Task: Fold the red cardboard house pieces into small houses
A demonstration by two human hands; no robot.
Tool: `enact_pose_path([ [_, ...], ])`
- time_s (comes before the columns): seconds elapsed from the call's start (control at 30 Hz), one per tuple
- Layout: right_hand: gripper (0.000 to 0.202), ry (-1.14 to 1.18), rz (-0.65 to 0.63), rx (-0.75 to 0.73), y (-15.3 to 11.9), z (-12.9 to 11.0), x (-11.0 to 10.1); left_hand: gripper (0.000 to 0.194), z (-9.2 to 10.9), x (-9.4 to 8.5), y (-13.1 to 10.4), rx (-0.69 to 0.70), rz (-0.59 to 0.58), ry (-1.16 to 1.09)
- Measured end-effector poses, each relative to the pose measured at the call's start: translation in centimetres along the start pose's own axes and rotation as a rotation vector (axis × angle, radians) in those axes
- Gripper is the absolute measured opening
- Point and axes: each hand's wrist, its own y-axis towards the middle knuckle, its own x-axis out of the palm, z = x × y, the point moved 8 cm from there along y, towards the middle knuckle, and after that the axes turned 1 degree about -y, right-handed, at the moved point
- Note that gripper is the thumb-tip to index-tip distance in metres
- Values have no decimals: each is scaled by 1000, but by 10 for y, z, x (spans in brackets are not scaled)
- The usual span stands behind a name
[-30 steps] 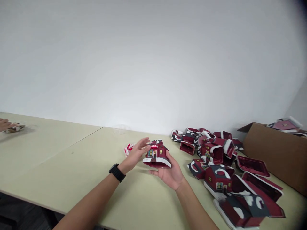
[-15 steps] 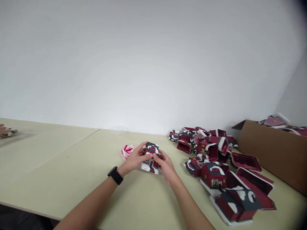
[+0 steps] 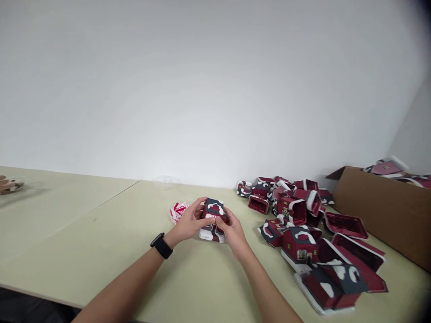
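Note:
Between my two hands is a small model house (image 3: 213, 233), dark red with a grey roof and white snow trim. My left hand (image 3: 189, 223) grips its left side, thumb across the front wall. On the other side my right hand (image 3: 235, 231) holds it, with the thumb meeting the left thumb near the middle of the front. Both hands are closed around the house, and some fingers are hidden behind it. Just beyond my left hand lies a heap of red-and-white striped pieces (image 3: 177, 211), partly covered by the hand.
Several similar model houses (image 3: 299, 244) are piled on the table (image 3: 111, 251) to the right, some on their sides with hollow bottoms showing. A cardboard box (image 3: 380, 211) holding more houses stands at far right. Brown pieces (image 3: 8, 185) lie far left. A clear, round plastic-looking item (image 3: 164, 181) is near the wall.
The house has tipped or turned slightly between my hands, and my left thumb has shifted a little along its front. The pile and the box stay where they were.

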Motion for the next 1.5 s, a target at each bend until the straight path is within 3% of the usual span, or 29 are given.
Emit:
enact_pose_path([
  [0.3, 62, 64, -25, -5, -4, -4, 5, 67, 20, 2, -7, 63, 2, 194],
  [0.5, 66, 61, 167, 45, -3, 1, -16, 55, 32, -5, -55, 73, 16, 348],
  [0.63, 59, 53, 167, 68, -1, 6, -17, 53, 26, -28, -98, -15, 15, 372],
  [0.87, 52, 29, 154, 68, -5, 4, -9, 49, 29, -102, -144, -107, 205, 534],
  [0.97, 51, 25, 153, 75, -6, 3, -8, 53, 27, -111, -152, -135, 218, 570],
  [1.13, 52, 1, 144, 76, -6, 4, -8, 60, 25, -109, -156, -131, 262, 614],
  [1.2, 53, -11, 140, 77, -6, 6, -8, 62, 27, -120, -155, -122, 288, 659],
  [1.23, 53, -14, 138, 77, -6, 6, -7, 65, 28, -133, -154, -131, 307, 685],
  [1.3, 53, -17, 136, 76, -6, 7, -7, 73, 32, -178, -156, -174, 397, 768],
  [1.33, 53, -16, 137, 75, -6, 7, -7, 80, 36, -210, -159, -202, 482, 835],
  [1.43, 52, -10, 141, 74, -6, 7, -5, 103, 63, -313, -180, -265, 878, 1183],
  [1.5, 52, -10, 142, 77, -6, 6, -4, 98, 72, -360, -191, -381, 1031, 1351],
])
